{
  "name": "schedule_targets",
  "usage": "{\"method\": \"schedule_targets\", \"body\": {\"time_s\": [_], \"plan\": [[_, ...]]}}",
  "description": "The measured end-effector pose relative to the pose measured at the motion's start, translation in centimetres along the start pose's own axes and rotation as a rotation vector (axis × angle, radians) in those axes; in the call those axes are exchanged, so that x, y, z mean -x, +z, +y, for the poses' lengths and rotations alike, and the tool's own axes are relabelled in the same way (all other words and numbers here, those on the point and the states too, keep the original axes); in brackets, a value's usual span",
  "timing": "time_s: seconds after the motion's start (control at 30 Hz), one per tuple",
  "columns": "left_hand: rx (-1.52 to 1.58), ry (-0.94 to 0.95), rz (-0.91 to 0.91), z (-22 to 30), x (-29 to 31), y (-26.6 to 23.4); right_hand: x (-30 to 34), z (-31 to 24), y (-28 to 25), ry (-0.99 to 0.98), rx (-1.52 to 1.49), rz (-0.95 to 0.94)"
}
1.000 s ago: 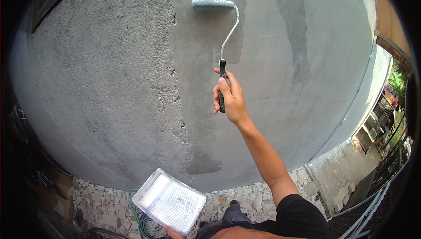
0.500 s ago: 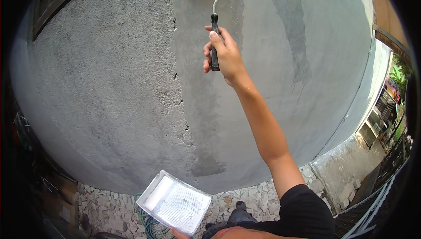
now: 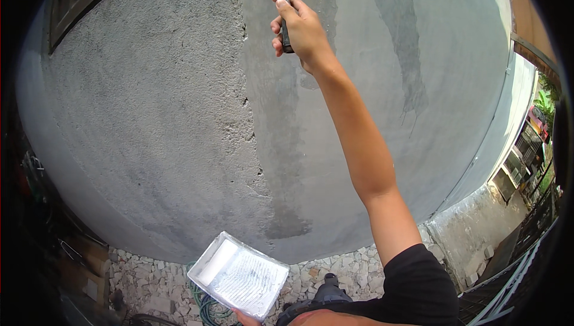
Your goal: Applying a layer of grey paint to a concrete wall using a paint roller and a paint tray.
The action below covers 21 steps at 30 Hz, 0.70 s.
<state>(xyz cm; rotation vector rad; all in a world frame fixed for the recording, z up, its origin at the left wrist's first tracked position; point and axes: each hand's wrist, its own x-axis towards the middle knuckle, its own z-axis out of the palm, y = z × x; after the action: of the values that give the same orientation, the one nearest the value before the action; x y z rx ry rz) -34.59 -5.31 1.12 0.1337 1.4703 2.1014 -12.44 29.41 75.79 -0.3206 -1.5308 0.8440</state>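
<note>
My right hand [image 3: 303, 29] grips the black handle of a paint roller [image 3: 283, 18], arm stretched up against the wall. Only the handle and a bit of its metal rod show; the roller head is beyond the upper edge. Low in the view, my left hand [image 3: 244, 319] holds a white paint tray [image 3: 248, 278] by its near edge. The tray is tilted, with a ribbed slope and white liquid pooled at its far left end. Facing me, the grey wall [image 3: 347, 164] has a rough left part and a smoother right part, with darker wet-looking strips.
Broken stone [image 3: 146, 281] covers the ground along the wall's foot. A green hose [image 3: 206, 308] lies coiled beneath the tray. A dark window frame [image 3: 84, 0] is at the upper left. A concrete ledge [image 3: 472, 230] and dark railings stand to the right.
My right hand has moved up the wall with the paint roller, so the roller head has left the view. The tray in my left hand stays almost where it was.
</note>
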Motion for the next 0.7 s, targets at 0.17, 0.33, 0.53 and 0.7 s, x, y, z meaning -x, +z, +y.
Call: {"method": "schedule_targets", "body": {"time_s": [0.17,0.33,0.53,0.7], "plan": [[0.051,-0.04,-0.004,0.3,2.2,0.0,6.5,5.8,0.5,0.048,-0.076,-0.016],[0.119,-0.056,0.006,0.1,3.6,1.0,14.0,10.0,0.4,0.121,-0.099,-0.021],[0.109,-0.067,0.001,1.4,4.8,-1.1,5.8,4.5,-0.1,0.041,-0.004,-0.039],[0.046,-0.032,-0.038,-0.2,3.3,-1.7,1.7,2.2,0.0,-0.006,0.059,-0.028]]}}
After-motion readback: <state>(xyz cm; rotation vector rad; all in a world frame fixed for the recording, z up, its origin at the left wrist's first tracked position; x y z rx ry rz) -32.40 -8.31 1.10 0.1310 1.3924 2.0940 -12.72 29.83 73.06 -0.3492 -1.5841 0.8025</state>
